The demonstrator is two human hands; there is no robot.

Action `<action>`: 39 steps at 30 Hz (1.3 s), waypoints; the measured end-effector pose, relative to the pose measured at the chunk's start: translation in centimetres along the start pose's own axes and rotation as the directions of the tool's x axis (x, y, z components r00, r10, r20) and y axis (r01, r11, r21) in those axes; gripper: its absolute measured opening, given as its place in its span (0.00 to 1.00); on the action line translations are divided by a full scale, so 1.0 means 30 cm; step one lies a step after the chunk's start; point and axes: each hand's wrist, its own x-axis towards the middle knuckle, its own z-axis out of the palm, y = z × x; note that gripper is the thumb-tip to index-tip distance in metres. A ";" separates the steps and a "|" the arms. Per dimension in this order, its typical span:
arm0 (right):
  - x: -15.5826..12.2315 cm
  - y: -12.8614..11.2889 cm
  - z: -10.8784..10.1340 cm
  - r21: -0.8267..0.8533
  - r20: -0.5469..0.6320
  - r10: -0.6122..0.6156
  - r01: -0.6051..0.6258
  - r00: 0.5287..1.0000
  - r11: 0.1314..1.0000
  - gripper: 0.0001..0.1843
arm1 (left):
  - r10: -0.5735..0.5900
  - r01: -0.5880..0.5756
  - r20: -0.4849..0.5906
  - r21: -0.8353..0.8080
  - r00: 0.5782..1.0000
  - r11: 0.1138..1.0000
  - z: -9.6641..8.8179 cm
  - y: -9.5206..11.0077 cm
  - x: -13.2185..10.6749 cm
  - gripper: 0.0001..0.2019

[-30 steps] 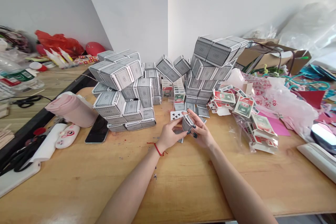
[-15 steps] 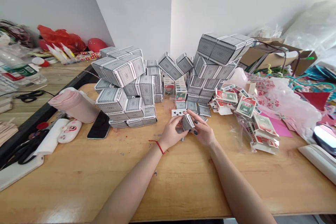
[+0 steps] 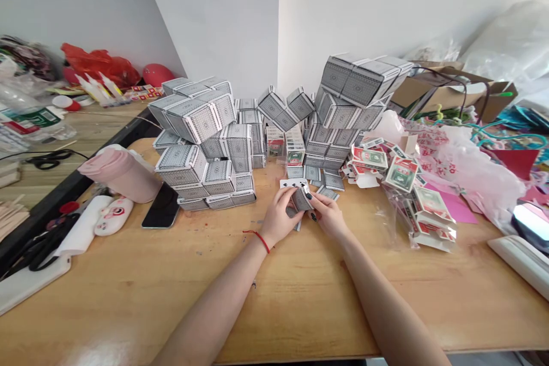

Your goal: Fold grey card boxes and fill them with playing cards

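Note:
Folded playing cards (image 3: 302, 199) with grey patterned backs are held between my two hands above the middle of the table. My left hand (image 3: 278, 216) closes on their left side, thumb toward me. On the right side, my right hand (image 3: 328, 214) pinches them with dark-nailed fingers. Just behind my fingers lies a face-up card (image 3: 288, 183) with black spade pips. Loose grey-backed cards (image 3: 333, 180) lie flat behind my right hand. Part of another card shows on the table beneath my hands.
Stacked blocks of folded cards stand left (image 3: 182, 166) and right (image 3: 338, 120). Opened card boxes (image 3: 403, 174) lie to the right, beside a plastic bag (image 3: 476, 166). A black phone (image 3: 160, 206) and a pink roll (image 3: 124, 171) are at left.
My right fingers have drawn in and curled lower on the folded cards, which have turned slightly and shifted left. The left hand has barely moved.

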 end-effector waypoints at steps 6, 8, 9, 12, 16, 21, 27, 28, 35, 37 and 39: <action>-0.002 -0.006 -0.009 -0.214 0.002 -0.116 0.114 0.993 0.970 0.19 | 0.002 -0.002 0.001 0.071 1.000 0.997 0.001 -0.022 -0.003 0.27; -0.005 -0.009 -0.007 -0.270 -0.010 -0.149 0.141 0.989 0.952 0.18 | 0.006 -0.007 0.008 0.087 1.000 0.996 0.003 -0.024 -0.004 0.27; -0.007 -0.008 -0.005 -0.288 -0.017 -0.160 0.149 0.987 0.946 0.17 | 0.009 -0.010 0.010 0.093 1.000 0.996 0.004 -0.025 -0.005 0.27; -0.010 -0.005 -0.001 -0.300 -0.018 -0.167 0.154 0.986 0.941 0.17 | 0.015 -0.017 0.015 0.110 1.000 0.994 0.006 -0.027 -0.007 0.27; -0.013 -0.001 -0.001 -0.280 0.003 -0.157 0.152 0.988 0.948 0.17 | 0.007 -0.010 0.020 0.122 1.000 0.992 0.007 -0.028 -0.007 0.28; -0.011 -0.011 -0.006 -0.223 0.039 -0.142 0.147 0.989 0.964 0.16 | 0.002 -0.003 0.021 0.092 1.000 0.996 0.007 -0.026 -0.003 0.27; -0.002 -0.019 -0.018 -0.165 0.055 -0.070 0.078 0.996 0.983 0.16 | 0.012 -0.013 0.022 0.065 1.000 0.998 0.010 -0.040 -0.001 0.27; 0.000 -0.017 -0.022 -0.156 0.055 -0.053 0.061 0.997 0.986 0.16 | 0.017 -0.018 0.020 0.063 1.000 0.998 0.012 -0.042 -0.002 0.27; 0.009 -0.005 -0.037 -0.112 0.037 0.002 0.003 0.999 0.994 0.16 | 0.032 -0.033 0.019 0.059 0.999 0.998 0.015 -0.035 -0.006 0.27; 0.010 -0.004 -0.036 -0.121 0.026 -0.007 0.011 1.000 0.993 0.16 | 0.040 -0.042 0.018 0.070 0.999 0.997 0.013 -0.031 -0.005 0.27; 0.010 -0.004 -0.033 -0.131 0.012 -0.022 0.023 1.000 0.991 0.15 | 0.047 -0.049 0.019 0.075 0.999 0.996 0.011 -0.027 -0.004 0.27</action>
